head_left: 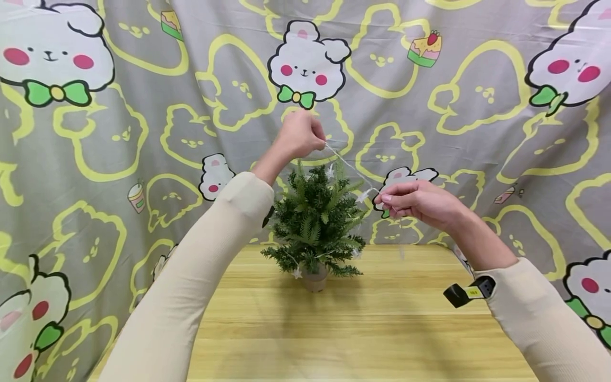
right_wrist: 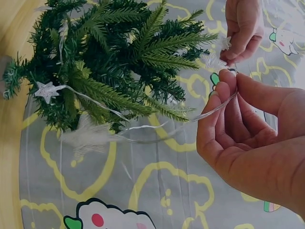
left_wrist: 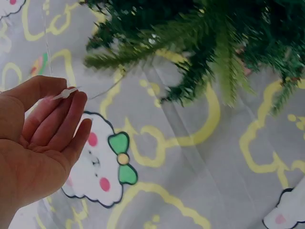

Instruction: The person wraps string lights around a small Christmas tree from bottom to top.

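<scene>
A small green artificial tree (head_left: 317, 217) in a light pot (head_left: 315, 280) has a clear string with star lights, one star (head_left: 297, 272) low on its left side. Above the treetop my left hand (head_left: 300, 132) pinches the string; the left wrist view shows that hand (left_wrist: 47, 129) with a small white piece (left_wrist: 66, 93) between thumb and fingertips. To the right of the tree, my right hand (head_left: 422, 204) pinches the same string near a star (head_left: 365, 195). In the right wrist view the string (right_wrist: 205, 114) runs from the branches up to the right hand (right_wrist: 257, 119).
The tree stands near the back of a light wooden table (head_left: 353, 339). Behind it hangs a grey curtain (head_left: 191, 90) with yellow outlines and white cartoon animals. A black device with a yellow label (head_left: 472, 292) is at the right sleeve's cuff.
</scene>
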Demonstrator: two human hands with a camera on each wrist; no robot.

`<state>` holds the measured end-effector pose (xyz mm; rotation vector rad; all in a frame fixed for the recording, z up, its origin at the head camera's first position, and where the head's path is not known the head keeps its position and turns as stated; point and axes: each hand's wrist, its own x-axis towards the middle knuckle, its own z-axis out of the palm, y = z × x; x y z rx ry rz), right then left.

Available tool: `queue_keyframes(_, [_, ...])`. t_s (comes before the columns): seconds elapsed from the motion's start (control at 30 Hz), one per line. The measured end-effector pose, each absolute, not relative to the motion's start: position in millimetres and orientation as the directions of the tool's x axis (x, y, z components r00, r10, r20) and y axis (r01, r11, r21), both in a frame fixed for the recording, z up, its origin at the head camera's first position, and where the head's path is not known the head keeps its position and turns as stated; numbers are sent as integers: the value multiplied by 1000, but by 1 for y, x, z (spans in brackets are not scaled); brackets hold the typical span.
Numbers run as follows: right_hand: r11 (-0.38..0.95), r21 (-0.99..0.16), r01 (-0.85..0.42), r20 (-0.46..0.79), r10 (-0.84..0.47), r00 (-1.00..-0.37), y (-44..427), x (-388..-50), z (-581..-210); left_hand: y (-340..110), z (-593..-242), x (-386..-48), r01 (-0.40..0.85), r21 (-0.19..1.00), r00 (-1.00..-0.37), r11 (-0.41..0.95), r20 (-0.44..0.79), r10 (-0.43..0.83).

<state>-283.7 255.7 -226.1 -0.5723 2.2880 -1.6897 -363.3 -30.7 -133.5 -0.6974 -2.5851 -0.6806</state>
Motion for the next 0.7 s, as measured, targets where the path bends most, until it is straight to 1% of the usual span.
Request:
queue_keyframes(0.13, [256,-952,-170,38,-449,-893,256,-282,-226,-44,-133,-372,490,358,-832,795,464,304])
queue_keyframes(0.33, [250,-956,-151,28,-437,-899,256,-281,-223,-63,-132,-380,424,420,-873,802,426,238])
queue_keyframes(0.7, [288,-948,-133,-5,-432,-902,260,-281,-224,-95,-135,-385,302,608,-935,734,341,102])
